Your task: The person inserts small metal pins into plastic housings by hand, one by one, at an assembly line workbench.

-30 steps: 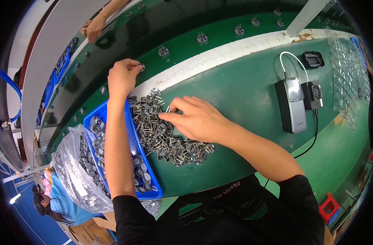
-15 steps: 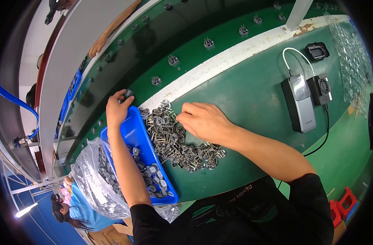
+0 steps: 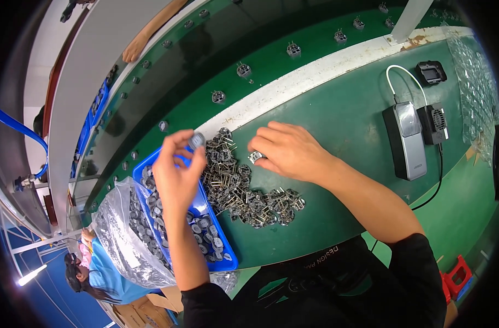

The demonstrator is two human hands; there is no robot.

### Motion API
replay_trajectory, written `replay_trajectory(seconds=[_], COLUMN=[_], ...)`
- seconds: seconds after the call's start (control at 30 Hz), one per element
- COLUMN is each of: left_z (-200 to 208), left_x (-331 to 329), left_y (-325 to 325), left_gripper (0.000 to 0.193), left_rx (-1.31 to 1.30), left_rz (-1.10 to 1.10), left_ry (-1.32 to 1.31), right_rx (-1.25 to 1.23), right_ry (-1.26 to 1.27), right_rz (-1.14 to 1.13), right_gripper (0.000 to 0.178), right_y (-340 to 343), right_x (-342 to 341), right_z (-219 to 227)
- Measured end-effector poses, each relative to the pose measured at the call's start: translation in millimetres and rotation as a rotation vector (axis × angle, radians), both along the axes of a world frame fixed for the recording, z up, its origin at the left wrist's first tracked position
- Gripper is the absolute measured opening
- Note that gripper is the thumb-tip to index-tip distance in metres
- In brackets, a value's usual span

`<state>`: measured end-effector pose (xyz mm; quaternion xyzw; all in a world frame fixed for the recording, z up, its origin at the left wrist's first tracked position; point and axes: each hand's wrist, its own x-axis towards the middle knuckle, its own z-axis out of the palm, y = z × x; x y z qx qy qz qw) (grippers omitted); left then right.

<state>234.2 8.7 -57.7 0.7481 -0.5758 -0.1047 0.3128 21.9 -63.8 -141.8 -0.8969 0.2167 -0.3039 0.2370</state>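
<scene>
Between the thumb and fingers of my left hand [image 3: 178, 172] is a round grey cap [image 3: 197, 140], held above the far end of a blue bin [image 3: 227, 240]. Grey caps of the same sort lie in that bin. My right hand [image 3: 290, 150] pinches a small piece with shiny metal [image 3: 255, 157], just right of the pile. That pile of metal-pronged round parts [image 3: 233, 186] is heaped on the green table [image 3: 337, 120] beside the bin. A hand's width separates the two held pieces.
A green conveyor belt [image 3: 266, 61] carrying spaced pronged parts runs beyond a white rail [image 3: 293, 82]. A clear bag of caps [image 3: 123, 229] lies left of the bin. A grey-black device with cables [image 3: 405, 142] sits at right. Across the belt is another person's hand [image 3: 133, 50].
My left hand has come back from the belt, toward my right hand, with the grey cap. My right hand has drawn slightly rightward off the pile. Parts on the belt have shifted to the far right.
</scene>
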Motion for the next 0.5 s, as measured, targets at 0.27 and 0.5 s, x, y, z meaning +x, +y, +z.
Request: replay_trajectory(seconds=[0.27,0.5], left_z=[-9.7,-18.9], left_x=[-30.2,-38.3], left_y=[36.3,40.6], left_gripper=[0.039,0.041], left_rx=[0.026,0.031], left_rz=[-0.071,-0.16], left_ry=[0.031,0.339], right_rx=[0.186,0.2], right_ry=[-0.191,-0.467], right_rz=[0.001,0.013], right_gripper=[0.012,0.014], right_y=[8.7,20.4], right_x=[7.1,9.4], right_z=[2.4,20.8])
